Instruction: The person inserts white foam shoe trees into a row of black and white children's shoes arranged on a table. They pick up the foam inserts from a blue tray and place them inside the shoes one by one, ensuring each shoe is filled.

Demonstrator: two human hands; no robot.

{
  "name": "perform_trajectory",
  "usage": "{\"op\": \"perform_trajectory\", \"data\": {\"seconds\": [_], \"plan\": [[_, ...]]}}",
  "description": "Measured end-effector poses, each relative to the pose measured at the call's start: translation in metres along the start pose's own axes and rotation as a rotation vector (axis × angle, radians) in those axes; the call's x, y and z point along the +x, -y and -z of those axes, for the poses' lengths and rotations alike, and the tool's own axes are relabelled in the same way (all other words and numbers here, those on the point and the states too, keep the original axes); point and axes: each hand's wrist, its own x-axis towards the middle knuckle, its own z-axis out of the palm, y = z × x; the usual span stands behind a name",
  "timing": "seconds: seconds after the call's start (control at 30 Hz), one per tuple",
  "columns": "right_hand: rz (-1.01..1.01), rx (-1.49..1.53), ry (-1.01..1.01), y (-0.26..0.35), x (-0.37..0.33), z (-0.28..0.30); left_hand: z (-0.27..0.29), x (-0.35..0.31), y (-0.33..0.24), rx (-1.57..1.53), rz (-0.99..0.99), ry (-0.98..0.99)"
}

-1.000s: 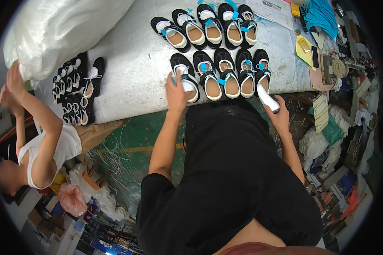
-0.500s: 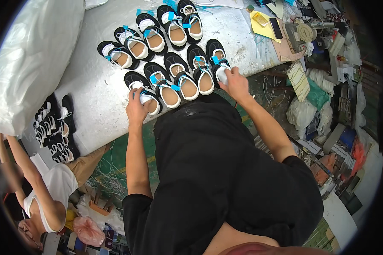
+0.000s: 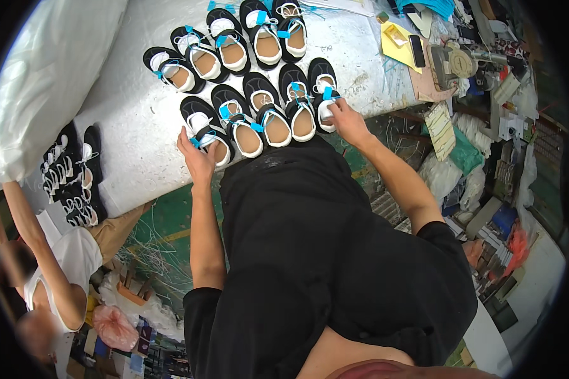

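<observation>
Black low shoes with white trim, white laces and blue tags stand in two rows on the metal table point(image 3: 146, 136). My left hand point(image 3: 199, 158) is at the heel of the leftmost near shoe point(image 3: 199, 120), fingers spread along its outer side and thumb over the heel edge. With thumb and fingers bent, my right hand point(image 3: 349, 121) grips the heel end of the rightmost near shoe point(image 3: 323, 76), partly covering it. Between them stand three more shoes, one a middle shoe point(image 3: 275, 126) with a tan insole. The far row, including a far shoe point(image 3: 229, 43), lies behind.
More black shoes point(image 3: 76, 170) are bunched at the table's left. There, a co-worker's arms point(image 3: 28, 221) hold a big translucent plastic bag point(image 3: 50, 69). At the far right lie a phone point(image 3: 417, 50) and yellow paper point(image 3: 395, 41). Cluttered shelves and bags point(image 3: 446, 170) stand beyond the table edge.
My left hand's fingers have moved from the shoe's tongue to its outer side and spread. My right hand stays at the rightmost shoe. The whole view has shifted slightly.
</observation>
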Motion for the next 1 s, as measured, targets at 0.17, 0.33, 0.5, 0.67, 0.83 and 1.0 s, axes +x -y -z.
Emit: {"op": "perform_trajectory", "data": {"seconds": [0.17, 0.33, 0.5, 0.67, 0.83, 1.0], "plan": [[-0.166, 0.011, -0.077, 0.001, 0.004, -0.014, -0.004, 0.004, 0.021, 0.049, -0.137, 0.052], [-0.510, 0.137, 0.010, -0.004, 0.007, -0.018, -0.001, 0.015, 0.022, 0.058, -0.036, 0.100], [-0.227, 0.070, -0.147, 0.004, 0.012, -0.002, -0.012, 0.009, 0.042, 0.193, 0.013, 0.086], [0.014, 0.026, -0.211, 0.005, 0.005, -0.007, 0.013, 0.012, 0.004, 0.161, -0.119, 0.155], [0.070, 0.060, -0.232, 0.004, 0.016, -0.003, -0.014, 0.014, 0.020, 0.232, -0.145, 0.065], [0.028, 0.067, -0.248, -0.004, 0.015, -0.008, -0.031, 0.019, 0.013, 0.353, 0.011, -0.033]]}}
